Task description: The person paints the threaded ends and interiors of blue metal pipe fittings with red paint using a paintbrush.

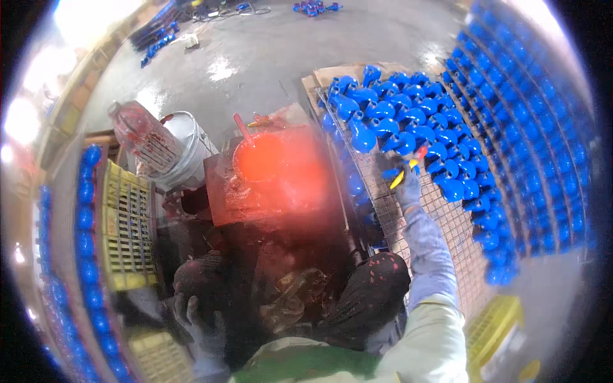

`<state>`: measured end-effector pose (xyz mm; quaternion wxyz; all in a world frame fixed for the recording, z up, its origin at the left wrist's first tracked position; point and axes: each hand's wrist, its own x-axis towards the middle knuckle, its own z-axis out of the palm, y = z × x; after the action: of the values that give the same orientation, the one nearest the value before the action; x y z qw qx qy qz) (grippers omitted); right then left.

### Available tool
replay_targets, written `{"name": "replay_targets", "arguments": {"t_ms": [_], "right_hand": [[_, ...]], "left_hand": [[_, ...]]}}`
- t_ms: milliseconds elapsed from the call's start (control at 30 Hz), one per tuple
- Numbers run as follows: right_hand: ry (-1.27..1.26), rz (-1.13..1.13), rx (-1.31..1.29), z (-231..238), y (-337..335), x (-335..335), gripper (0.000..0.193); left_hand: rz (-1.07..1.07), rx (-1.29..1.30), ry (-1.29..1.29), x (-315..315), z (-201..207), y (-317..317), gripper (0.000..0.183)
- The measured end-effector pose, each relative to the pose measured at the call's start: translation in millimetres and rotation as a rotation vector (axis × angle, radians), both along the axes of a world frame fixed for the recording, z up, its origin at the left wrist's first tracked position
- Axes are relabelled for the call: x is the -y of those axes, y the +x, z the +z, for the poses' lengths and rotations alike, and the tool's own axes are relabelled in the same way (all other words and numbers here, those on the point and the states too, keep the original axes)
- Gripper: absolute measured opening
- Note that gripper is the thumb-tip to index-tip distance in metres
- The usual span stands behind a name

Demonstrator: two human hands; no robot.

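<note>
Right fingers (410, 184) half-curled beside blue bulbs (364, 138) on the right-hand mesh rack (440, 242); can't tell my grip. Left fingers (192, 309) spread loosely, empty. Bulbs look stiff, slick, probably light; I'd pinch the neck.

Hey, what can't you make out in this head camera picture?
In the head view:
What the right hand holds, if anything: too small and blurred beside the glossy blue pieces.
Lower end of the red-handled tool: lost in the bowl of red liquid.
Right part of the red tabletop: blurred by red haze.
Lower-left yellow crate: cut off by the bottom edge.
</note>
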<state>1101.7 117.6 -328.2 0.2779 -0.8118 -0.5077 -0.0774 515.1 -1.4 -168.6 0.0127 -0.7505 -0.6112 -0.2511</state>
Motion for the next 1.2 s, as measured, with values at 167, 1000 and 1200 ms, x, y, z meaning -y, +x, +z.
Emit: {"name": "replay_targets", "arguments": {"t_ms": [167,1000,1200], "right_hand": [[0.309,0.337,-1.03,108.9,-73.0,57.6,0.026],[0.441,0.527,-1.129,159.6,-278.5,-39.8,0.023],[0.375,0.436,-1.009,117.5,-264.0,-97.3,0.018]], "left_hand": [[-0.408,0.072,-0.07,-30.7,23.4,41.1,0.057],[-0.526,2.019,-0.268,-168.2,41.0,6.3,0.035],[-0.546,2.115,-0.093,-172.3,40.1,-15.5,0.033]]}}
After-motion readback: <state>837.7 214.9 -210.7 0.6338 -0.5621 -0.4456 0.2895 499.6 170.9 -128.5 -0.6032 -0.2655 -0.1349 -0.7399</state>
